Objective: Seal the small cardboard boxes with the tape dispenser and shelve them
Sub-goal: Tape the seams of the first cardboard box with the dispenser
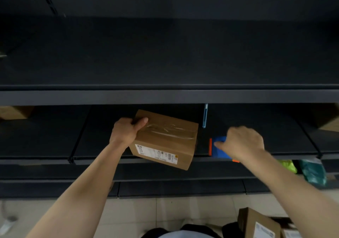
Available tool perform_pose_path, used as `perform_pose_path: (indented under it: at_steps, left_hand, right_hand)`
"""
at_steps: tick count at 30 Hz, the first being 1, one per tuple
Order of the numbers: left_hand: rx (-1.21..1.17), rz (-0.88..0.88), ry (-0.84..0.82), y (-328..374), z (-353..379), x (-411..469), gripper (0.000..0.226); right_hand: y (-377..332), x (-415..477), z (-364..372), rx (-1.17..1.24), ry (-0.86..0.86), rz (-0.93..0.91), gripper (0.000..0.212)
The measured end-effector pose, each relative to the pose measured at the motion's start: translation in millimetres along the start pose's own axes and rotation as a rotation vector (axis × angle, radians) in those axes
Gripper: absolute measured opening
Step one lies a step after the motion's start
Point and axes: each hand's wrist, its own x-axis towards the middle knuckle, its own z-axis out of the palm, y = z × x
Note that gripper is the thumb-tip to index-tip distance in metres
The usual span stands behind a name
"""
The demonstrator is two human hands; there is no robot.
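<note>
My left hand (126, 132) grips the left end of a small cardboard box (166, 142), thumb on its top. Clear tape runs across the box's top and a white label shows on its front; it hangs tilted over the front edge of the dark middle shelf (45, 138). My right hand (242, 143) holds the blue and orange tape dispenser (218, 148), which sits on the same shelf to the right of the box. The hand hides most of the dispenser.
A blue pen-like tool (205, 115) lies on the shelf behind. Cardboard boxes stand at the far left (14, 112) and far right (330, 122) of this shelf. More boxes (258, 225) sit on the floor at lower right. Green packets (311, 171) lie on a lower shelf.
</note>
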Motion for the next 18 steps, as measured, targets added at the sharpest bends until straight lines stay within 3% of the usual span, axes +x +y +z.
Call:
perform_pose_path:
  at_steps: [4,8,11,13,16,18]
  left_hand:
    - [-0.011,-0.011,0.007,2,2,0,0.057]
    - [-0.013,-0.021,0.033,1,3,-2,0.059]
    - [-0.011,-0.024,0.039,3,3,-4,0.059]
    - [-0.025,-0.035,0.043,3,4,-4,0.058]
    - [-0.039,-0.050,0.044,4,4,-4,0.058]
    - [-0.044,-0.066,0.043,5,4,-5,0.058]
  right_hand:
    - [23,25,48,0.105,0.112,0.220,0.049]
    - [34,65,95,0.210,0.048,0.395,0.052]
    - [35,74,111,0.204,-0.026,0.429,0.046]
    - [29,73,103,0.229,0.032,0.433,0.047]
    - [-11,52,70,0.623,0.230,0.357,0.069]
    - [-55,31,43,1.016,0.128,0.274,0.094]
